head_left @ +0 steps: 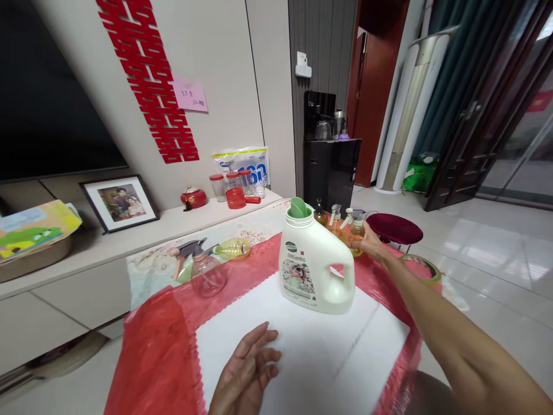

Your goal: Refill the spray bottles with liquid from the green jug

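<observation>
A white detergent jug (317, 265) with a side handle and a green spout (299, 207) in its neck stands upright on a white sheet (341, 351). Beyond it, at the back right, my right hand (369, 239) is closed round a spray bottle (356, 227) with yellowish liquid. Other spray bottles (336, 222) with orange or amber contents stand just left of that one. My left hand (248, 366) hovers over the near part of the sheet, palm turned inward, fingers apart and slightly curled, holding nothing.
A clear pink pump bottle (208, 275) stands at the left, with a yellow bottle (233, 248) lying behind it. Red plastic film (151, 351) covers the table. A tape roll (425, 270) lies at the right edge. Red-lidded jars (218, 187) stand on the cabinet; beyond is a maroon stool (395, 227).
</observation>
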Motion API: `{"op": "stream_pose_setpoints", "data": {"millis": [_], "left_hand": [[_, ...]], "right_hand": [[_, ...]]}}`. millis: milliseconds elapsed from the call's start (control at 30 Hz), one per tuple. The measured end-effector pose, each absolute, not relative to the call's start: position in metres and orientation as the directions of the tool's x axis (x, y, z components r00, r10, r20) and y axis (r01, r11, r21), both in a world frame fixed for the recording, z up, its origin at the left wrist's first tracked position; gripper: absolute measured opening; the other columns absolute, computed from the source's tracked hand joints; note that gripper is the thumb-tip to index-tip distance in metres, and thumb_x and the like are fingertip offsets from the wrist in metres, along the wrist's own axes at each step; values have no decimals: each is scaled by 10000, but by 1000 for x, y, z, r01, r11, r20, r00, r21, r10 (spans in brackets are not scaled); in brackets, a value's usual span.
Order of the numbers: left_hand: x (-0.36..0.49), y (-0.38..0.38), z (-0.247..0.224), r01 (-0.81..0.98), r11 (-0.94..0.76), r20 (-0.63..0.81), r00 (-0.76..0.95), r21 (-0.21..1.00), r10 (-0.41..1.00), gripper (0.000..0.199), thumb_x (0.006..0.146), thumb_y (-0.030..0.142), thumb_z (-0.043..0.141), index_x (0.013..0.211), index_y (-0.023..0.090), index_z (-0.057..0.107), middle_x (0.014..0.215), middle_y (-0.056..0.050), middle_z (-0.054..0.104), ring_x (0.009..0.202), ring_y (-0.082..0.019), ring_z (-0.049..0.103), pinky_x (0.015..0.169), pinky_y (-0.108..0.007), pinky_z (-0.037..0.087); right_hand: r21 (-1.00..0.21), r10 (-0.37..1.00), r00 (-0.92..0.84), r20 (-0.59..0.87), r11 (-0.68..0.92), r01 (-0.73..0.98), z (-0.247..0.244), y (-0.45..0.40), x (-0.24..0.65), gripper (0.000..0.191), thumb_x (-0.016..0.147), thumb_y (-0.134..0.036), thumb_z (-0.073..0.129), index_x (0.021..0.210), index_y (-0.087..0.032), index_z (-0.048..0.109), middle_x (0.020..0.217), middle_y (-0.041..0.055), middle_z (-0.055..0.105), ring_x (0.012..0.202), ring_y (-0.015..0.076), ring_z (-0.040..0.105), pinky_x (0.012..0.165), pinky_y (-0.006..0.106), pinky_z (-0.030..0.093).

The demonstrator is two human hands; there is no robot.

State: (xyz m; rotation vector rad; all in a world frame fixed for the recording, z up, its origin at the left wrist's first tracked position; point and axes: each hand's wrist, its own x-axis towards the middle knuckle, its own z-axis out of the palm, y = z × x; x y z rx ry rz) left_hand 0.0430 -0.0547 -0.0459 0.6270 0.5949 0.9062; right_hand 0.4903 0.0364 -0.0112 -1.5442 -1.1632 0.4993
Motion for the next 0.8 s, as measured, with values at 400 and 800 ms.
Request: {"op": "stream_pose_setpoints", "data": {"millis": [400,800], "left_hand": [[45,-59,-41,-541,452,-183,478,709,859,440,782,364,776,1200,240,714,1263,-126,672,977,-239,662,849,-348,526],[54,-63,-38,-626,326,-103,365,708,925,398,760,232,780,1139,152,692,1131,-127,689,855,-190,683,750,-297,491]], "right_hand": [[-965,704,697,137,-64,254,-6,7,482,422,968,-397,574,1294,-128,557,1260,103,550,1127,195,566,964,391,521],[-958,724,669,167,278,-62,29,-34,389,552,497,-420,850,980,-197,702,932,99,653,767,188,625,752,362,553]]}}
